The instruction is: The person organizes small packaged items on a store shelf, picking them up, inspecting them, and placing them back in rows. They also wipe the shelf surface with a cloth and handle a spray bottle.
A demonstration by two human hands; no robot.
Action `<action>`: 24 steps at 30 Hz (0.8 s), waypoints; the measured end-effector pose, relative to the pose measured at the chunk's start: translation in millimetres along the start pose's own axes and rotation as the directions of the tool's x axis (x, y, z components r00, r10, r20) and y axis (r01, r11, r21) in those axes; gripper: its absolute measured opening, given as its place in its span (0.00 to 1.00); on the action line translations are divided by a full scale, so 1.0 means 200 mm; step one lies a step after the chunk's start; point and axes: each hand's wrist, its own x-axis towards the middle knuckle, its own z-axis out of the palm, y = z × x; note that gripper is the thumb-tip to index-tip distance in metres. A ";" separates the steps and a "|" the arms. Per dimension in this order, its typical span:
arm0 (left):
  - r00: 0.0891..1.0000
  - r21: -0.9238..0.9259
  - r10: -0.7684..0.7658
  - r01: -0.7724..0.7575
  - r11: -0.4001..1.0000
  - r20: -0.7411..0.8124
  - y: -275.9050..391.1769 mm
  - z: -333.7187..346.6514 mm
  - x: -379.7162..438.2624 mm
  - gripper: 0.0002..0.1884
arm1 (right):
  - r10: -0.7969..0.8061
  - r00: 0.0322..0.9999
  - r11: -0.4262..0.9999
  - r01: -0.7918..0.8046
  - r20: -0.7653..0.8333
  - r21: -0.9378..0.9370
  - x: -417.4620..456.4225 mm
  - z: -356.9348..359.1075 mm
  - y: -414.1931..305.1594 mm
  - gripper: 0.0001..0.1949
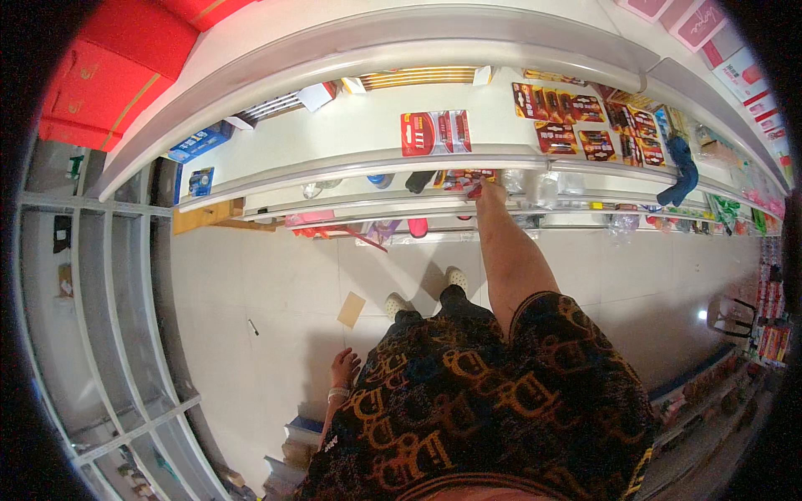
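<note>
My right hand point(491, 190) reaches onto the second shelf and is at a red battery pack point(473, 188), beside more red packs lying there; the shelf lip above partly hides its fingers, so the grip is unclear. To its left on that shelf lie a black item point(420, 181) and a blue-capped item point(380, 180). Clear plastic packaging point(546, 188) sits just right of the hand. On the shelf above, a red and silver battery pack point(436, 133) lies flat, with several carded battery packs point(556, 136) to the right. My left hand point(345, 366) hangs by my side, fingers apart and holding nothing.
Red boxes point(113, 75) stand at the upper left. A dark blue cloth item point(682, 172) hangs over the shelf edge at right. On the floor lie a cardboard piece point(351, 310) and a marker-like item point(253, 327). Grey shelving point(113, 250) runs along the left; a stool point(732, 317) is at far right.
</note>
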 end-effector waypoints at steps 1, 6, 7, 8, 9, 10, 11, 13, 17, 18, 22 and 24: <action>1.000 0.007 0.000 0.000 1.000 -0.003 0.02 0.04 -0.02 0.22 | 0.006 0.999 0.994 -0.010 0.038 0.111 0.02 0.00 0.00 0.21; 0.996 0.136 0.088 -0.090 0.987 0.023 0.06 0.04 0.03 0.22 | -0.045 0.973 0.880 -0.069 0.227 0.470 0.07 -0.06 0.03 0.16; 0.997 0.134 0.068 -0.070 0.988 0.021 0.11 0.04 0.04 0.22 | 0.011 0.968 0.871 -0.131 0.249 0.473 0.12 -0.08 0.07 0.18; 0.999 0.106 0.042 -0.039 0.994 -0.027 0.10 0.04 0.03 0.21 | 0.147 0.978 0.867 -0.199 0.145 0.457 -0.14 -0.02 -0.05 0.14; 0.999 0.105 0.025 -0.023 0.994 -0.021 0.17 0.07 0.04 0.21 | 0.124 0.985 0.884 -0.163 0.117 0.438 -0.15 -0.06 -0.06 0.12; 1.000 -0.010 -0.016 0.016 1.000 0.020 0.24 0.05 0.07 0.21 | 0.103 0.990 0.901 -0.133 0.095 0.412 -0.13 -0.08 -0.04 0.11; 1.000 0.041 0.009 -0.009 0.999 -0.008 0.28 0.06 0.08 0.21 | 0.081 0.994 0.917 -0.103 0.074 0.385 -0.11 -0.10 -0.02 0.09; 0.996 0.150 0.067 -0.058 0.987 -0.051 0.42 0.13 0.08 0.21 | 0.112 0.987 0.909 -0.148 0.112 0.391 -0.06 -0.13 0.03 0.10; 0.994 0.131 0.113 -0.113 0.985 0.007 0.52 0.14 0.11 0.22 | 0.159 0.978 0.876 -0.202 0.133 0.438 -0.18 -0.14 0.01 0.10; 0.993 0.116 0.116 -0.119 0.986 0.028 0.54 0.16 0.10 0.22 | 0.157 0.976 0.876 -0.208 0.150 0.434 -0.18 -0.14 0.01 0.11; 0.994 0.150 0.087 -0.096 0.984 0.065 0.53 0.17 0.11 0.21 | 0.205 0.968 0.900 -0.245 0.144 0.361 -0.21 -0.13 -0.10 0.18; 0.996 0.161 0.057 -0.067 0.985 0.068 0.50 0.18 0.09 0.21 | 0.196 0.974 0.931 -0.222 0.115 0.291 -0.22 -0.11 -0.14 0.16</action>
